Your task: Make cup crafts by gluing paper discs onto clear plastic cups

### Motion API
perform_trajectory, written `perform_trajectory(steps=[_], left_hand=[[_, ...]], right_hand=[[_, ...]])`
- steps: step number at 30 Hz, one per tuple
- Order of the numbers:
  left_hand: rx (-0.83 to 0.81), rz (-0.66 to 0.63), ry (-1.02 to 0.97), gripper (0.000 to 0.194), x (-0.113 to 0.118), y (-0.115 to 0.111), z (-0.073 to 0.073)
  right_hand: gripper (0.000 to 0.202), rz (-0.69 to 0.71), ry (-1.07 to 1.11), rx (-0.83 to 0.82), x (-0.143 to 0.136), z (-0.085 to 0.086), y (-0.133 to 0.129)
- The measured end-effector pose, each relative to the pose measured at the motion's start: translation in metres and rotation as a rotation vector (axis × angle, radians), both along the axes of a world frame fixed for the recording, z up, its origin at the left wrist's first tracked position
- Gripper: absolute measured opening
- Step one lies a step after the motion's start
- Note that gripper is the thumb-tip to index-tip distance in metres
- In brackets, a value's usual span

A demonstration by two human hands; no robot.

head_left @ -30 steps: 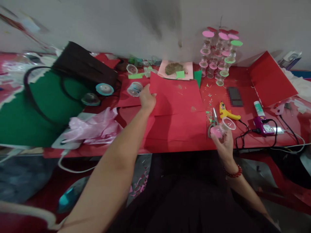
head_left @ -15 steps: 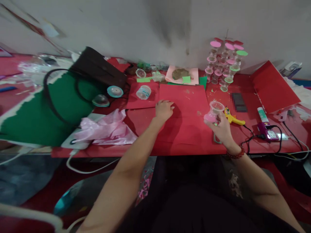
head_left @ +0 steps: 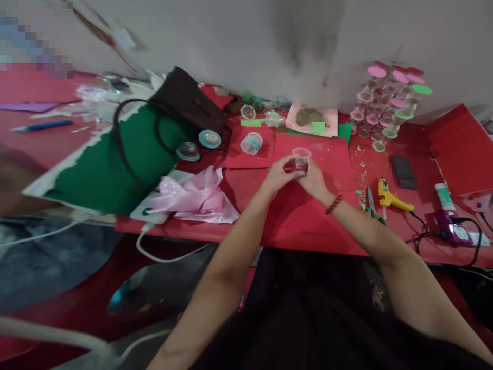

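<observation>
A clear plastic cup [head_left: 301,153] is held upright between my two hands, over red paper [head_left: 323,149] on the table. My left hand [head_left: 280,176] curls round its left side, thumb reaching across the front. My right hand [head_left: 314,180], with a beaded bracelet at the wrist, closes on its right side. The cup's lower part, hidden partly by the fingers, looks dark pink. Left of the hands, another clear cup with a blue band [head_left: 252,144] lies on a red sheet.
To the right are scissors [head_left: 372,206], a yellow glue gun [head_left: 393,199], a glue stick [head_left: 444,197] and a purple power socket [head_left: 451,227]. Stacked cups with coloured discs [head_left: 385,108] stand by the wall. Pink cloth [head_left: 198,198], a green board [head_left: 96,164] and a dark bag [head_left: 188,100] occupy the left.
My right hand has brought the cup left to the middle of the red paper. My left hand has joined it on the cup. The view has shifted a little left.
</observation>
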State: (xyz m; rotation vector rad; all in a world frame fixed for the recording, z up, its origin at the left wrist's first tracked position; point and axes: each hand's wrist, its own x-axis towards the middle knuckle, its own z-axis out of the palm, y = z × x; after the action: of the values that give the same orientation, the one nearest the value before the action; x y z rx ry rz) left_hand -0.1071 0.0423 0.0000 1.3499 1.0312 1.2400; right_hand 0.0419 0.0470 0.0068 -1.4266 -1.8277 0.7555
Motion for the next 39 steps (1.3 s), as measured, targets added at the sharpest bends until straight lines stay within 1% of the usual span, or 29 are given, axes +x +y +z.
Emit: perform_trajectory(steps=[2, 4, 6, 8, 10, 12, 14, 16, 17, 18, 20, 22, 24, 27, 30, 32, 34, 37, 39], left_hand=[[-0.027, 0.041, -0.006, 0.059, 0.001, 0.000, -0.001], [-0.055, 0.070, -0.037, 0.050, 0.002, 0.000, -0.003], [-0.071, 0.104, -0.071, 0.044, 0.001, -0.002, -0.003], [-0.070, 0.144, -0.091, 0.044, -0.004, -0.003, -0.003], [-0.044, 0.205, -0.086, 0.045, -0.012, -0.004, -0.002], [-0.026, 0.275, -0.064, 0.046, -0.020, -0.003, -0.003], [-0.044, 0.325, -0.041, 0.045, -0.026, -0.002, -0.005], [-0.077, 0.340, -0.022, 0.044, -0.027, -0.002, -0.008], [-0.086, 0.338, -0.013, 0.044, -0.026, -0.002, -0.010], [-0.085, 0.334, -0.005, 0.043, -0.025, -0.002, -0.011], [-0.065, 0.326, 0.014, 0.043, -0.020, -0.002, -0.013], [-0.042, 0.321, 0.039, 0.044, -0.014, -0.003, -0.013], [-0.029, 0.289, 0.062, 0.045, -0.007, -0.007, -0.011], [-0.018, 0.180, 0.080, 0.048, 0.006, -0.021, -0.007], [-0.016, 0.054, 0.127, 0.045, 0.025, -0.043, -0.005], [-0.027, -0.009, 0.167, 0.043, 0.039, -0.058, -0.006], [-0.035, -0.060, 0.208, 0.042, 0.052, -0.071, -0.008], [-0.023, -0.107, 0.294, 0.040, 0.064, -0.083, -0.010], [0.002, -0.110, 0.340, 0.037, 0.066, -0.085, -0.010]], right_hand=[[0.042, -0.006, -0.022, 0.028, -0.007, -0.004, -0.001], [0.048, 0.000, -0.038, 0.051, -0.008, -0.006, -0.006], [0.060, 0.007, -0.052, 0.085, -0.002, -0.004, -0.017], [0.071, 0.021, -0.075, 0.153, 0.015, 0.002, -0.036], [0.065, 0.050, -0.107, 0.237, 0.042, 0.011, -0.061], [0.052, 0.058, -0.142, 0.279, 0.080, 0.019, -0.090], [0.037, -0.004, -0.206, 0.283, 0.122, 0.022, -0.119], [0.025, -0.090, -0.272, 0.245, 0.159, 0.021, -0.145], [0.022, -0.133, -0.311, 0.219, 0.174, 0.018, -0.156], [0.021, -0.174, -0.354, 0.198, 0.186, 0.015, -0.165], [0.022, -0.220, -0.446, 0.166, 0.200, 0.009, -0.178], [0.026, -0.233, -0.531, 0.137, 0.204, 0.006, -0.184], [0.031, -0.254, -0.593, 0.094, 0.203, 0.007, -0.185], [0.042, -0.305, -0.643, -0.014, 0.200, 0.014, -0.181], [0.049, -0.327, -0.636, -0.133, 0.202, 0.023, -0.175], [0.053, -0.362, -0.553, -0.188, 0.207, 0.028, -0.170], [0.057, -0.420, -0.408, -0.226, 0.215, 0.029, -0.167], [0.057, -0.475, -0.142, -0.263, 0.227, 0.023, -0.168], [0.053, -0.453, 0.015, -0.268, 0.233, 0.016, -0.174]])
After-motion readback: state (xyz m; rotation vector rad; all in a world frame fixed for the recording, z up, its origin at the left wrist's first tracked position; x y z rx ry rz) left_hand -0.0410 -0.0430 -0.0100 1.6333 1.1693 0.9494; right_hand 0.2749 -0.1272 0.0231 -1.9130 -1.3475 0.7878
